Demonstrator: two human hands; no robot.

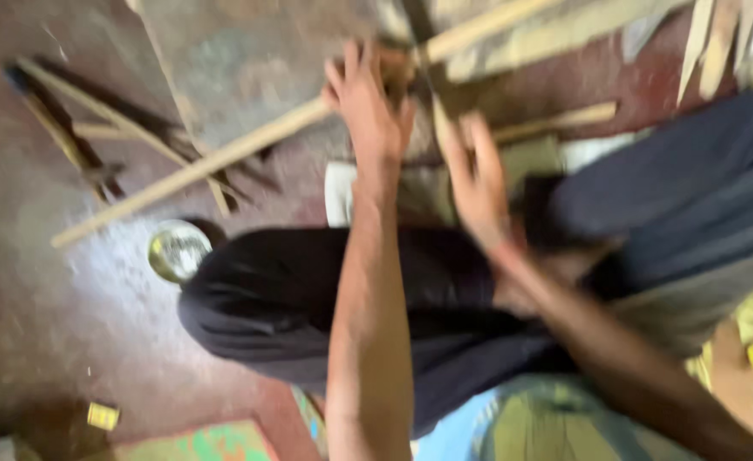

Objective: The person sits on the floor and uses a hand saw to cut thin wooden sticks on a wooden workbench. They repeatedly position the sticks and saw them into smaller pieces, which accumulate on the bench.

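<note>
- Reddish-brown floor (61, 324) fills the left side, worn pale in patches; the whole view is motion-blurred.
- Left hand (368, 107) reaches forward with fingers spread wide, palm down on or just over a long pale stick (197, 166); blur hides whether it grips.
- That stick runs diagonally from lower left up toward the hand, lying across the floor.
- Right hand (479, 183) is just beside the left, fingers loosely apart; I cannot tell whether it holds anything.
- More pale sticks (556, 30) lie above the hands, and thin dark ones (78, 128) lie at upper left.
- Dark cloth (265, 299) covers the knees below the forearms.
- Round shiny tin (178, 250) sits on the floor, touching the cloth's edge.
</note>
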